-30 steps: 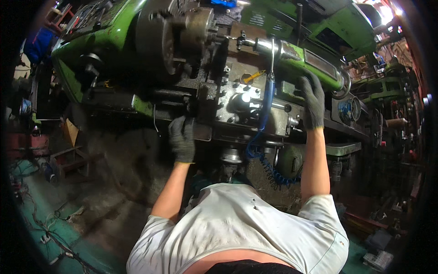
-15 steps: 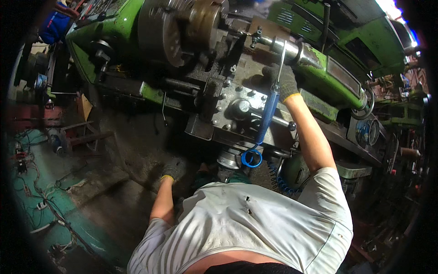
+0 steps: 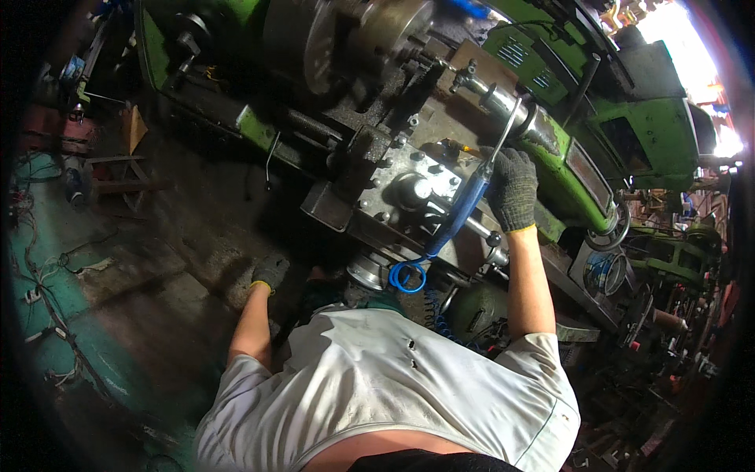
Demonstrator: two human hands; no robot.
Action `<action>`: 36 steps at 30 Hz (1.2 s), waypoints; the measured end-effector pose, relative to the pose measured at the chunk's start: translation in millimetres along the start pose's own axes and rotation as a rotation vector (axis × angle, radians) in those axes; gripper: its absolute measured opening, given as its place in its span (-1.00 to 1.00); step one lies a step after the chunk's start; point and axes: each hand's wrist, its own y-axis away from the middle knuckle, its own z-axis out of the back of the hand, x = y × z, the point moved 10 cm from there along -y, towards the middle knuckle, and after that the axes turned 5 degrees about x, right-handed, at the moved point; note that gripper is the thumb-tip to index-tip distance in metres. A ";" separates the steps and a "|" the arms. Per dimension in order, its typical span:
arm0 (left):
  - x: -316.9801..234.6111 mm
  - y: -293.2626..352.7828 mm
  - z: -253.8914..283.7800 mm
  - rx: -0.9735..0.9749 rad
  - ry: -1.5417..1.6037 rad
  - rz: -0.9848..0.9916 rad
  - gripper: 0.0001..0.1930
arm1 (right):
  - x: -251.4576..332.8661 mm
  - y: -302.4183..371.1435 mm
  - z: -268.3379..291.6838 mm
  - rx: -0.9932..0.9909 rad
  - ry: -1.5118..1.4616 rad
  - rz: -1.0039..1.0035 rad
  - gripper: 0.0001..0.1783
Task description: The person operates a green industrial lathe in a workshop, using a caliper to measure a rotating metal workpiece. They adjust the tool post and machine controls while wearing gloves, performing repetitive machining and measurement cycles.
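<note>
My right hand point(image 3: 514, 190), in a dark grey knit glove with a yellow cuff, is over the lathe carriage beside an air blow gun point(image 3: 458, 214). The blow gun has a blue body, a bent metal nozzle and a blue coiled hose, and lies across the tool post point(image 3: 414, 190). My right fingers look curled together. At their tips is a small slim thing point(image 3: 459, 147), part orange and part dark, whose kind I cannot make out. My left hand point(image 3: 271, 272), gloved alike, hangs low by my left side, its fingers lost in shadow.
The green lathe carries a large chuck point(image 3: 391, 25) at the far left and a tailstock point(image 3: 568, 161) with a handwheel point(image 3: 617, 228) on the right. A short ball-ended lever point(image 3: 494, 239) sticks out from the tool post. Cables point(image 3: 55, 334) lie on the green floor at left.
My right hand has drawn back toward me, uncovering the small orange-and-dark thing on the carriage. The view has turned slightly. My left hand stays low.
</note>
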 end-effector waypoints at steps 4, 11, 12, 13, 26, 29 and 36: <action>-9.9 5.5 15.5 0.024 0.021 0.027 -0.61 | -48.9 18.1 -45.0 -0.080 -0.267 -0.156 -0.70; 19.6 -7.4 17.0 -0.061 0.277 0.053 -0.56 | -92.7 -14.5 -68.4 -0.113 -1.153 -0.640 -0.72; 25.9 -21.3 13.6 -0.052 0.151 0.008 -0.54 | -110.0 -31.0 -70.9 -0.132 -1.095 -0.594 -0.70; 43.2 -44.8 5.8 -0.048 0.026 -0.028 -0.53 | -108.7 -54.3 -57.4 -0.225 -0.994 -0.455 -0.71; 3.4 -150.2 107.2 -0.320 0.246 0.165 -0.33 | -59.9 -162.5 -51.7 -0.175 -0.833 -0.515 -0.77; -15.2 -150.3 127.5 -0.227 0.217 0.169 -0.31 | -74.5 -153.0 -51.0 -0.245 -0.515 -0.386 -0.77; 17.0 -158.2 127.5 -0.302 0.213 0.250 -0.25 | -21.7 -146.7 -30.4 -0.201 -0.220 -0.276 -0.66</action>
